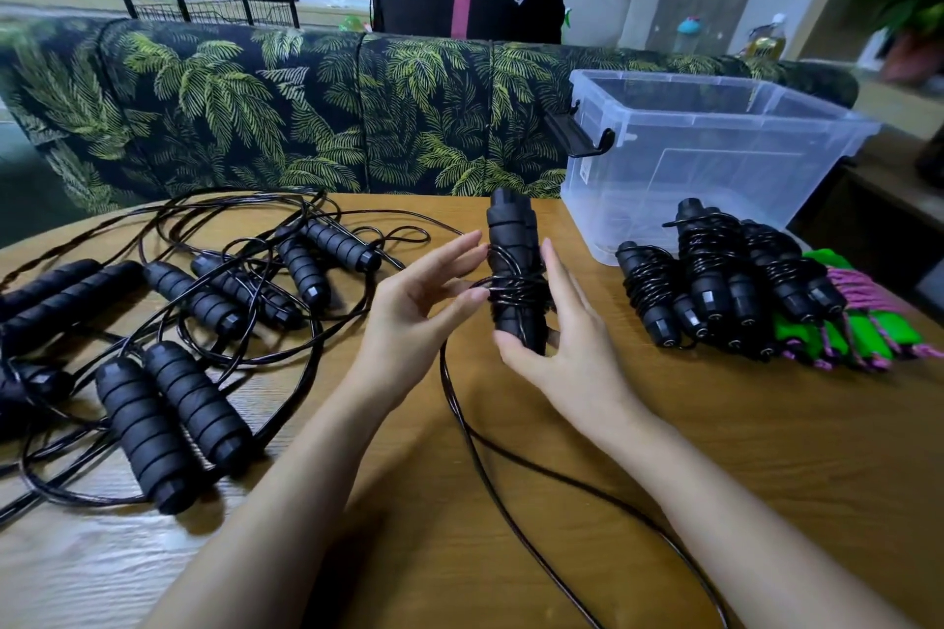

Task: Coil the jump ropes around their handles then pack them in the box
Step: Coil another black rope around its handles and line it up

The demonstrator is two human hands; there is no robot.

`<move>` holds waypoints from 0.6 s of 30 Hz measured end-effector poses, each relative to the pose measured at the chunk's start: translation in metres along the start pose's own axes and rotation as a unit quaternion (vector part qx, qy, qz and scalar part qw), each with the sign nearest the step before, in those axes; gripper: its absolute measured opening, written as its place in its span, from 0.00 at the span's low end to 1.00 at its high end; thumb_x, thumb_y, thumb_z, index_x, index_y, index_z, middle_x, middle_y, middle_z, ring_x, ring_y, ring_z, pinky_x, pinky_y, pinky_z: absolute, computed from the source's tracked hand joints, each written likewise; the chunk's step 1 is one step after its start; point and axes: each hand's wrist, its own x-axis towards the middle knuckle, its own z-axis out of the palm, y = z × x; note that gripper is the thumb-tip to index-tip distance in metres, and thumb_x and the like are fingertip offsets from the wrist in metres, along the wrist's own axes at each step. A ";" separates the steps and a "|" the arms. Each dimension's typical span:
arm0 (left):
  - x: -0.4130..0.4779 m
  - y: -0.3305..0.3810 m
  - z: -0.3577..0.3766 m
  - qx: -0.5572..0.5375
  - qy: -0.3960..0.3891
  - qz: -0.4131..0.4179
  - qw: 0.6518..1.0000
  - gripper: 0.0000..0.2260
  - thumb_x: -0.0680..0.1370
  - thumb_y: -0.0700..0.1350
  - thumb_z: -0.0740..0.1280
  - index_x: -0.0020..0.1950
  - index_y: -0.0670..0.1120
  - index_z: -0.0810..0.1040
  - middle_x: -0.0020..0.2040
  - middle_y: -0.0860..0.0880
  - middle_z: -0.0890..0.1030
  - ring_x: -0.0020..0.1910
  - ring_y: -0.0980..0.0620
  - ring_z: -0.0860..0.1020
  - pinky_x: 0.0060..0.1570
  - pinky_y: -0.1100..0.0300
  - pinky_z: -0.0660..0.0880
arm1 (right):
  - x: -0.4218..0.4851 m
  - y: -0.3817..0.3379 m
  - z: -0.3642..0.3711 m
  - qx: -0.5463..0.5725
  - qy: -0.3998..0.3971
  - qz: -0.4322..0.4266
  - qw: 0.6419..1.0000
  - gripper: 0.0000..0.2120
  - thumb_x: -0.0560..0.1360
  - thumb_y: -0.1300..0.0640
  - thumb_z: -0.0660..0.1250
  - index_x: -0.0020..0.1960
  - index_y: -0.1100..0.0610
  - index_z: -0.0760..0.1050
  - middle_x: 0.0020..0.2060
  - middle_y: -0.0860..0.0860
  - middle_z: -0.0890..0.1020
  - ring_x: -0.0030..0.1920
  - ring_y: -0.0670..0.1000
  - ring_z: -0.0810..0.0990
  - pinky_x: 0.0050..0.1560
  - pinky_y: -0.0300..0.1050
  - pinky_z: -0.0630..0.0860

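A pair of black foam jump-rope handles [513, 240] stands upright above the middle of the wooden table [766, 450], with thin black rope wound round its middle. My right hand [557, 342] grips the lower part of the pair, thumb in front and fingers behind. My left hand [419, 301] pinches the rope [462, 419] against the coil with thumb and forefinger, the other fingers spread. The loose rope trails down over the table toward me. The clear plastic box [715, 158] stands at the back right, with nothing seen inside.
Several uncoiled black jump ropes [168, 322] lie tangled across the left of the table. Several coiled black ones [715, 271] lie by the box, beside green and pink ropes [868, 327]. A leaf-patterned sofa [255, 118] stands behind the table, and a person sits beyond it.
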 end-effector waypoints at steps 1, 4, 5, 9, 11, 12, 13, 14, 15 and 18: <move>0.000 0.000 0.001 -0.009 0.006 -0.001 1.000 0.22 0.72 0.41 0.71 0.67 0.47 0.75 0.61 0.49 0.82 0.58 0.55 0.80 0.59 0.59 0.76 | -0.001 0.000 0.001 0.016 -0.006 0.002 1.000 0.45 0.73 0.58 0.74 0.80 0.50 0.50 0.76 0.47 0.64 0.74 0.42 0.63 0.72 0.33 0.60; 0.000 -0.003 0.002 -0.037 0.035 -0.017 0.999 0.22 0.71 0.41 0.72 0.64 0.46 0.76 0.57 0.49 0.84 0.51 0.55 0.81 0.56 0.59 0.78 | -0.004 0.003 0.003 0.064 -0.015 0.000 0.998 0.44 0.72 0.53 0.70 0.80 0.44 0.49 0.75 0.45 0.65 0.74 0.44 0.65 0.73 0.49 0.66; 0.001 -0.004 0.002 -0.046 0.045 -0.028 0.998 0.23 0.70 0.41 0.73 0.64 0.47 0.76 0.57 0.49 0.84 0.48 0.55 0.81 0.54 0.59 0.78 | -0.006 0.004 0.003 0.079 -0.019 -0.002 0.997 0.43 0.71 0.52 0.70 0.79 0.43 0.50 0.75 0.45 0.66 0.73 0.44 0.65 0.73 0.51 0.66; 0.002 -0.009 0.001 -0.080 0.028 -0.099 0.992 0.28 0.70 0.43 0.74 0.68 0.52 0.73 0.60 0.49 0.81 0.55 0.54 0.81 0.53 0.62 0.78 | -0.012 0.009 0.003 0.129 -0.056 -0.018 0.990 0.40 0.72 0.53 0.69 0.77 0.39 0.54 0.74 0.41 0.66 0.74 0.44 0.65 0.74 0.53 0.64; 0.003 -0.013 0.001 -0.092 -0.009 -0.122 0.988 0.27 0.73 0.44 0.75 0.70 0.55 0.71 0.61 0.45 0.81 0.60 0.50 0.80 0.58 0.58 0.77 | -0.014 0.011 0.002 0.158 -0.067 -0.015 0.985 0.37 0.73 0.57 0.69 0.76 0.40 0.56 0.74 0.39 0.67 0.74 0.43 0.65 0.75 0.52 0.62; 0.004 -0.014 0.000 -0.099 -0.023 -0.130 0.986 0.27 0.73 0.45 0.73 0.70 0.56 0.71 0.61 0.43 0.82 0.61 0.48 0.80 0.61 0.55 0.76 | -0.014 0.011 0.002 0.168 -0.071 -0.014 0.983 0.36 0.74 0.58 0.68 0.76 0.40 0.57 0.74 0.39 0.67 0.74 0.43 0.65 0.76 0.52 0.61; 0.004 -0.015 0.000 -0.103 -0.028 -0.137 0.985 0.27 0.73 0.45 0.73 0.70 0.57 0.71 0.60 0.43 0.82 0.62 0.46 0.79 0.62 0.53 0.76 | -0.013 0.012 0.002 0.174 -0.076 -0.014 0.982 0.35 0.74 0.59 0.68 0.76 0.40 0.57 0.74 0.40 0.66 0.74 0.43 0.64 0.76 0.51 0.61; 0.004 -0.016 0.001 -0.106 -0.026 -0.144 0.984 0.27 0.73 0.45 0.73 0.71 0.56 0.71 0.59 0.43 0.83 0.61 0.45 0.80 0.62 0.53 0.76 | -0.013 0.012 0.001 0.176 -0.080 -0.015 0.981 0.35 0.75 0.59 0.67 0.76 0.40 0.57 0.75 0.41 0.66 0.75 0.43 0.63 0.76 0.50 0.60; 0.005 -0.017 0.002 -0.105 -0.016 -0.148 0.983 0.27 0.73 0.45 0.74 0.71 0.55 0.71 0.58 0.43 0.83 0.60 0.45 0.80 0.60 0.54 0.77 | -0.012 0.012 0.002 0.176 -0.084 -0.015 0.981 0.35 0.75 0.59 0.66 0.76 0.41 0.56 0.76 0.41 0.64 0.76 0.42 0.61 0.77 0.46 0.59; 0.004 -0.016 0.008 -0.102 0.045 -0.155 0.982 0.29 0.69 0.44 0.74 0.71 0.51 0.72 0.52 0.47 0.84 0.54 0.52 0.82 0.51 0.61 0.78 | -0.012 0.012 0.006 0.133 -0.071 -0.025 0.988 0.35 0.77 0.59 0.63 0.78 0.43 0.52 0.77 0.41 0.58 0.76 0.38 0.55 0.75 0.37 0.55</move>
